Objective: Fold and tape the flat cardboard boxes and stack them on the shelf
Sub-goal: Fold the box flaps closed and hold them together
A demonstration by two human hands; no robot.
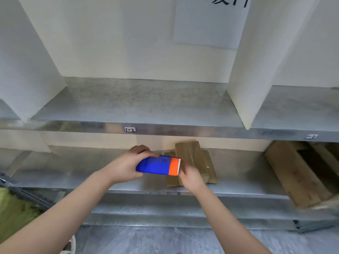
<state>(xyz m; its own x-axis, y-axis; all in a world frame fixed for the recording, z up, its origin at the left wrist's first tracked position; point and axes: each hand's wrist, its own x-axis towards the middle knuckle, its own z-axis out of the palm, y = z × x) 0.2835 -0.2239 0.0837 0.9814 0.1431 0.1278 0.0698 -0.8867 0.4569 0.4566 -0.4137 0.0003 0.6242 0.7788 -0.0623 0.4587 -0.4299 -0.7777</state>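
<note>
Left grip point(126, 165) clamps the tape dispenser point(156, 165); right grip point(191, 176), at its three o'clock, curls by the teeth point(179, 166), hold unclear. A slip there could nick skin.

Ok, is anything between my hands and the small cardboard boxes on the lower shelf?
Only the tape dispenser, gripped by your left hand, sits in front of the small cardboard boxes on the lower shelf. Your right hand is at its toothed end, just in front of the boxes. Nothing else visible is in the way.
</note>
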